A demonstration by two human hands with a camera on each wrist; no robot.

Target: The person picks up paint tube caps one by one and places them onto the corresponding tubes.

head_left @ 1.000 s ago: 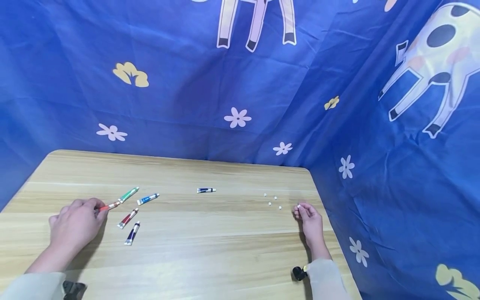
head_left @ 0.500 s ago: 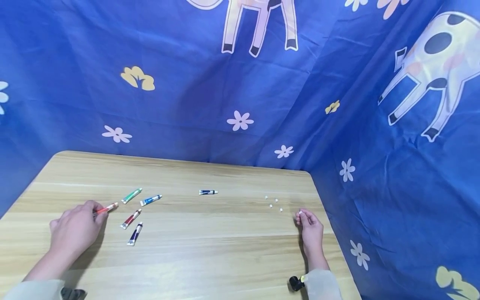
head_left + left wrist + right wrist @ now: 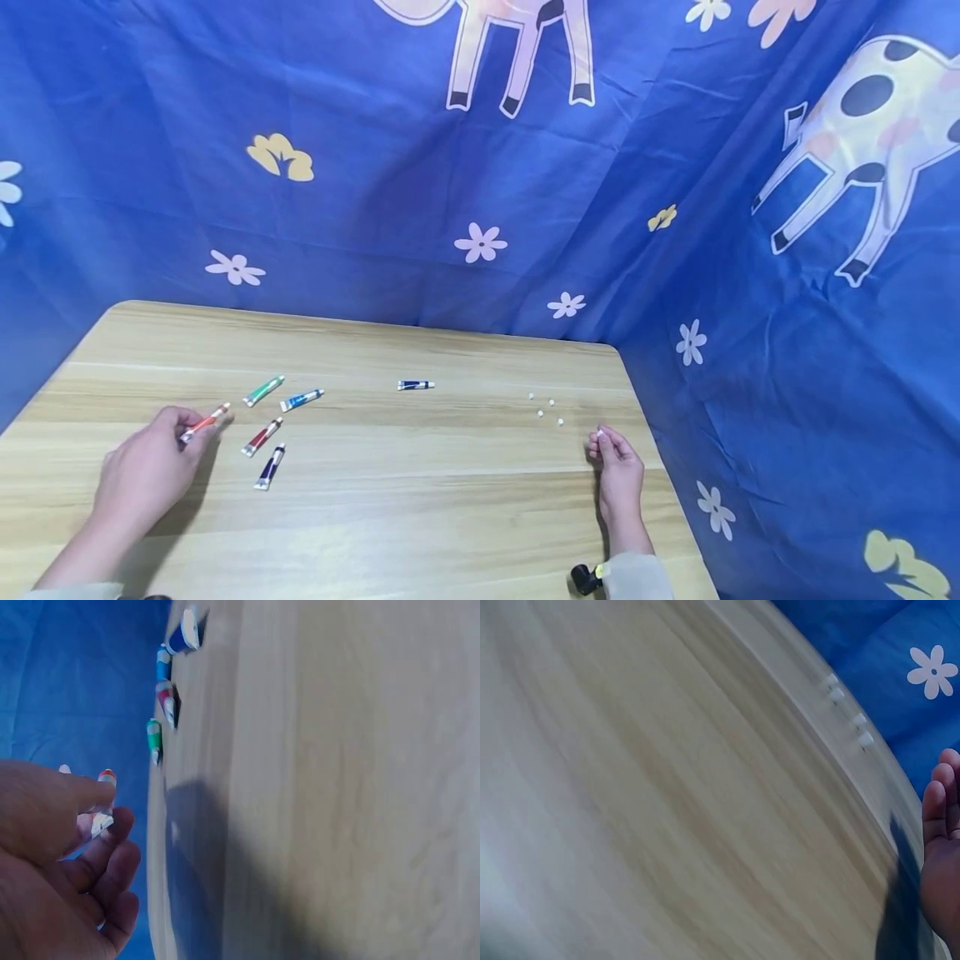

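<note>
My left hand (image 3: 146, 471) pinches an orange paint tube (image 3: 204, 422) between thumb and fingers, above the left of the table. Beside it lie paint tubes in green (image 3: 263, 390), light blue (image 3: 302, 400), red (image 3: 262, 437) and dark purple (image 3: 270, 467). On the right, my right hand (image 3: 621, 483) pinches a small white piece (image 3: 600, 432), perhaps a cap, between thumb and forefinger. Several similar white pieces (image 3: 561, 422) lie just left of it. In the left wrist view the orange tube (image 3: 106, 784) is partly covered by the thumb; the right wrist view shows only part of the right hand (image 3: 945, 832).
A dark blue paint tube (image 3: 416, 385) lies alone near the middle of the wooden table (image 3: 420, 517). Blue printed cloth (image 3: 360, 167) hangs behind the table and along its right edge.
My left hand has drawn the orange tube left, away from the green one, and tilted it so more of it shows. My right hand has moved slightly nearer, still pinching the white piece.
</note>
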